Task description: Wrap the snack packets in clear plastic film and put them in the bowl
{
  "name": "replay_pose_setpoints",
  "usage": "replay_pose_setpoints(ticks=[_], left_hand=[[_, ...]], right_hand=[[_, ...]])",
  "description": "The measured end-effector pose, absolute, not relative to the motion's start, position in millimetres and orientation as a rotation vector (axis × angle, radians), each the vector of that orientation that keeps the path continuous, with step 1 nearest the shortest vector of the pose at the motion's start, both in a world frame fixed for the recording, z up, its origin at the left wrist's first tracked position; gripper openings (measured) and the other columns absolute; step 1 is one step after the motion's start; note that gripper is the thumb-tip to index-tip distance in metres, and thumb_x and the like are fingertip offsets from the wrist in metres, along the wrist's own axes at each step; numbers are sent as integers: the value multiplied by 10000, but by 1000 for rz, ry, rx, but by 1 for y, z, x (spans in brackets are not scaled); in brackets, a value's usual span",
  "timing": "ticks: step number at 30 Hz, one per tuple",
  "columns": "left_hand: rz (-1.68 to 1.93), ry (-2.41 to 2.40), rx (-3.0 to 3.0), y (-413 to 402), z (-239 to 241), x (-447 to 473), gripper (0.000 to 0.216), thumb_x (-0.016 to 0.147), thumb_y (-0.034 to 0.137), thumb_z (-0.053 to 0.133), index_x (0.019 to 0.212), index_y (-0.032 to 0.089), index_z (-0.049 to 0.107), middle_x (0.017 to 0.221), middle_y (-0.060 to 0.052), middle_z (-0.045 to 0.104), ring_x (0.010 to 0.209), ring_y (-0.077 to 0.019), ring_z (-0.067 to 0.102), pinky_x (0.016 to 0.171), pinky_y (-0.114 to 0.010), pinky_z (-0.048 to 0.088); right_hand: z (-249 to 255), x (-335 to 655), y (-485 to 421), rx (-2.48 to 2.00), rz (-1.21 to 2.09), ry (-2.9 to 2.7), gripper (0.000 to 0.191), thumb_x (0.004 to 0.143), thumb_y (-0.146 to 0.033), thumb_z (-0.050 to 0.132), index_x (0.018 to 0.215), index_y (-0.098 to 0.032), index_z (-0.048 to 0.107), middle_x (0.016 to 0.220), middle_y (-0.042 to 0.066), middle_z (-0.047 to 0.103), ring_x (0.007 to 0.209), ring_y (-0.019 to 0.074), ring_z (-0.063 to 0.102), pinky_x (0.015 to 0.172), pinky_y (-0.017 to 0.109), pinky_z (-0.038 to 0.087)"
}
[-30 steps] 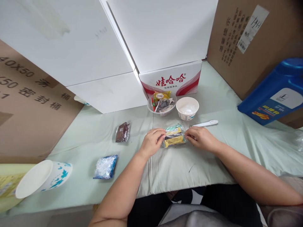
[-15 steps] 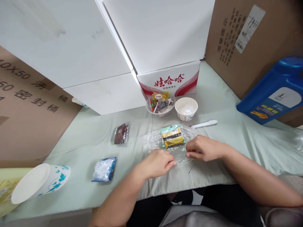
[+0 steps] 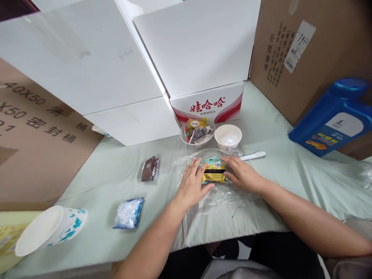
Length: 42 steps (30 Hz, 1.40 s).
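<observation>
A yellow snack packet with a dark band lies on top of a mint-green packet, of which only the upper edge shows. Both rest on a crumpled sheet of clear plastic wrap spread over the cloth. At the packets' left edge is my left hand, palm down, fingers stretched forward and thumb apart. My right hand is laid at their right edge, fingers also extended. Both hands touch the packets' sides or the wrap without closing round them. The fingertips partly cover the mint-green packet's corners.
Behind the packets stand a clear bowl of snack packets and a paper bowl. A white-handled knife lies at right, near a blue bottle. Left are a wrapped brown packet, a wrapped blue packet and a tipped paper tub.
My hands have moved forward from the wrap's near edge to the packets' two sides, and the curled fingers have spread. The near part of the wrap now lies loose.
</observation>
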<state>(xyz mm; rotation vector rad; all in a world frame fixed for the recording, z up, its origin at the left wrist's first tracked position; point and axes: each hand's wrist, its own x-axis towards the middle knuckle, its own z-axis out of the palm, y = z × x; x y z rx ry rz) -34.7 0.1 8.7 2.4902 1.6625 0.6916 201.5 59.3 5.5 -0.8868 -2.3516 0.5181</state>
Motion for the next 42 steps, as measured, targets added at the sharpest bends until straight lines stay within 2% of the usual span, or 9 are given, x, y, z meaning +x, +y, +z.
replay_pose_setpoints(ticks=[3,8,12,18,25,28,35,38,42], left_hand=[[578,1585,2497,5,3,-35,740,803,416,701,1436,223,369,1504,-177,365,1419,-370,300,1104,-571,320],[709,1583,2391,9,4,-39,552,860,436,625,1348,221,486,1279,-142,569,1229,-310,508,1034,-502,401],[745,1689,2259,12,1,-40,537,811,426,685,1282,211,544,1213,-125,598,1148,-295,551,984,-472,443],[689,1656,2176,10,8,-33,695,601,386,862,1224,218,602,1081,-88,627,1076,-305,565,982,-496,430],[570,1285,1915,0,20,-34,510,545,308,889,1003,211,687,1041,-46,641,941,-213,618,840,-329,497],[524,1243,1747,-2,24,-38,462,536,294,886,942,204,684,892,-4,671,827,-182,624,756,-284,486],[1334,1639,1535,37,83,-65,467,530,320,862,913,175,638,831,1,657,737,-153,610,679,-245,476],[1704,1937,1679,82,118,-77,459,545,290,848,930,177,625,889,0,657,800,-157,605,749,-256,474],[1658,2043,2011,142,136,-73,379,657,267,786,978,196,599,973,-7,658,889,-167,610,837,-275,466]], right_hand=[[0,197,59,-821,602,-2387,587,899,-338,577,1430,-199,367,1405,190,478,1297,310,465,1034,548,430],[-5,194,60,-787,672,-2427,685,817,-382,688,1407,-172,411,1366,198,506,1262,323,487,1039,545,421],[-7,194,61,-759,774,-2360,776,758,-426,747,1406,-166,407,1352,210,487,1242,320,504,1021,518,445],[-14,192,67,-844,969,-2160,464,962,-415,457,1364,-185,432,1228,162,589,999,229,636,878,443,535],[-15,195,72,-863,1109,-2071,432,989,-465,369,1280,-175,502,1152,141,651,1029,227,641,882,422,530],[-13,195,72,-880,1087,-2116,429,982,-469,387,1248,-166,533,1139,148,662,1027,237,643,882,428,528],[-11,192,71,-944,1095,-2142,380,947,-410,457,1201,-151,568,1100,145,672,969,243,647,839,410,524],[-9,191,71,-966,1131,-2149,374,935,-387,473,1203,-146,570,1073,137,673,947,235,641,843,398,514],[-9,191,71,-962,1167,-2137,384,921,-380,491,1214,-143,566,1065,129,670,945,232,634,852,389,503]])
